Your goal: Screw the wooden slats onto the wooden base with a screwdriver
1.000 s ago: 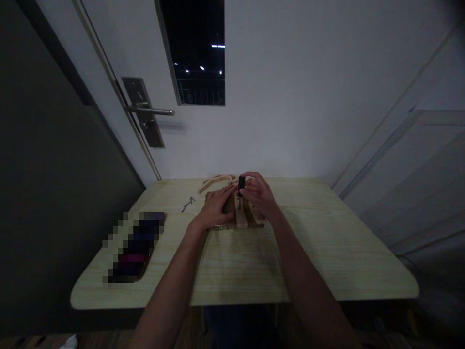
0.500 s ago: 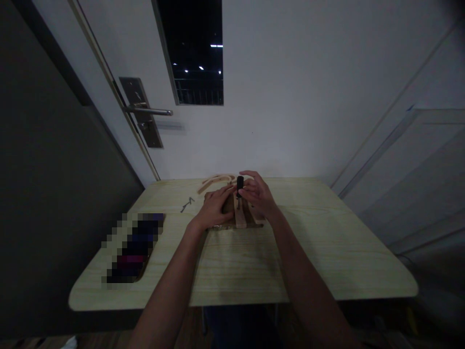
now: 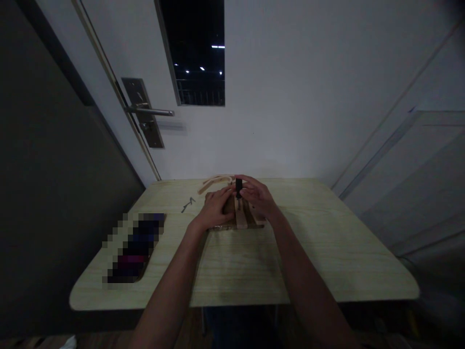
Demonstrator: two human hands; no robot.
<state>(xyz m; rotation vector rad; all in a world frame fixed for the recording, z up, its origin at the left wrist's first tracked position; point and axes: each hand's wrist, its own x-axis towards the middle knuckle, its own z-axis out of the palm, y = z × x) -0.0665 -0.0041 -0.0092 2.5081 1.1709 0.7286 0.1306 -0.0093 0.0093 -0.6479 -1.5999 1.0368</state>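
Observation:
Upright over a pale wooden strip [image 3: 241, 221] stands a screwdriver with a black handle [image 3: 239, 187], its shaft pointing down at the strip. My right hand [image 3: 258, 196] is closed around the handle from the right, with the index finger at its top. My left hand [image 3: 216, 208] lies spread over a flat brown piece [image 3: 229, 206], fingertips and thumb reaching the strip's left side. A second pale strip [image 3: 256, 215] sits under my right hand, partly hidden. Where the screwdriver's tip meets the wood is too small to make out.
Curved wooden pieces [image 3: 214, 182] lie behind my left hand. Several dark screws [image 3: 188, 204] form a small group to the left. A blurred-out phone-like object [image 3: 136, 249] rests at the table's [image 3: 327, 252] left. A white door with a metal handle [image 3: 152, 112] rises behind the table.
My right index finger has come down onto the top of the screwdriver handle, and the handle stands slightly lower and further left. My left hand stays in place.

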